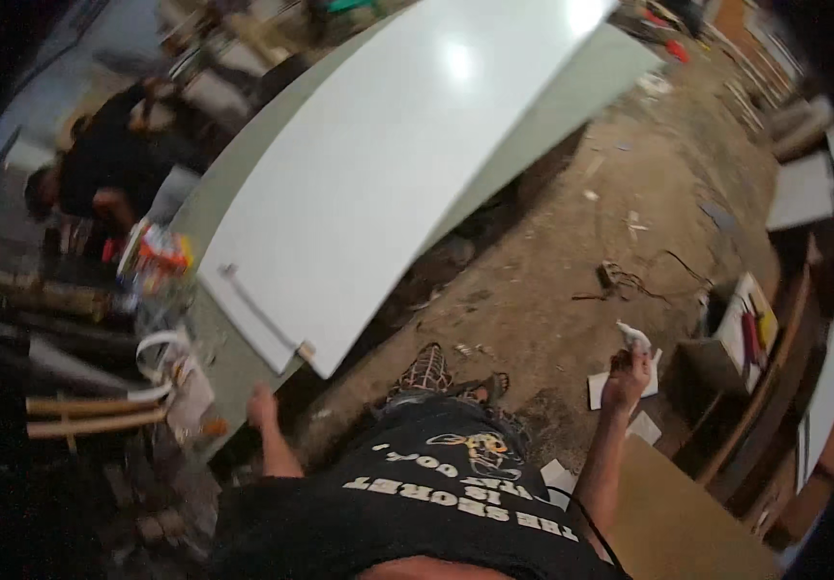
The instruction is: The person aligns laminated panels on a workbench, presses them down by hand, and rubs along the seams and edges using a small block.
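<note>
The right hand (pixel 627 375) was raised over the dirt floor (pixel 552 261), its fingers closed around a small crumpled white scrap (pixel 633 335). The left hand (pixel 261 406) rested low at the near edge of the workbench (pixel 233 358), beside the large white panel (pixel 378 164); whether it gripped anything could not be told. An open box (pixel 738 333) at right held red and yellow tools.

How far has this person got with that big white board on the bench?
The large white laminated board already lies flat on the workbench. The right hand holds a small white crumpled piece; the left hand rests near the bench's edge. Paper scraps remain on the dirt floor.
</note>
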Demonstrator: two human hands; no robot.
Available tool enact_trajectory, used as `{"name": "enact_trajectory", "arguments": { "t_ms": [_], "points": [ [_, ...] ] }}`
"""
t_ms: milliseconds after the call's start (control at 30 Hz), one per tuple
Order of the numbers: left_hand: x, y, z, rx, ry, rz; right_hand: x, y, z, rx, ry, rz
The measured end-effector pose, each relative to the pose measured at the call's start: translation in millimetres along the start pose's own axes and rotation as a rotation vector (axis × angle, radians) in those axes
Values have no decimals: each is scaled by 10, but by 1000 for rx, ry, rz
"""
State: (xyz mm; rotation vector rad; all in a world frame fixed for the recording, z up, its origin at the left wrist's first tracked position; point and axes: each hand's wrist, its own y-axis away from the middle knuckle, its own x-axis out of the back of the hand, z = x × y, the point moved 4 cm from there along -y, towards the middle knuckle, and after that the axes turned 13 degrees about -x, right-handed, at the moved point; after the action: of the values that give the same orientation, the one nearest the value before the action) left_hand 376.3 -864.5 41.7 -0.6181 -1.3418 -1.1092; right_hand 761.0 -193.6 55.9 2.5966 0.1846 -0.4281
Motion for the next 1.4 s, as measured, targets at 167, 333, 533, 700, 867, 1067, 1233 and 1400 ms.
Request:
{"name": "enact_trajectory", "arguments": {
  "t_ms": [167,333,533,700,867,1067,1233,1400],
  "points": [
    [50,-584,823,-299,628,449,462,-255,-188,-155,-182,129],
    [-296,137,4499,-1346,376,484,676,-829,-312,-84,-390,198],
    [-1692,2387,7794,-1817,173,-69,801,-1627,-913,-17,-396,414],
    [-2812,3113,9502,-1816,-246,-350,1019,-2334,-1468,86,-550,475],
    [-3300,3388,10506,-1852,-245,-408,637,-2832,-1988,97,-568,739],
    [-3633,3729,11498,-1770,-228,-286,591,-4134,-2098,-26,-774,883],
    [-4005,3993,12546,-1695,-138,-233,509,-6137,-2771,-103,-687,655],
    [-4347,4229,13962,-1495,-107,-258,195,-8340,-4402,31,-510,372]
  ]
}}
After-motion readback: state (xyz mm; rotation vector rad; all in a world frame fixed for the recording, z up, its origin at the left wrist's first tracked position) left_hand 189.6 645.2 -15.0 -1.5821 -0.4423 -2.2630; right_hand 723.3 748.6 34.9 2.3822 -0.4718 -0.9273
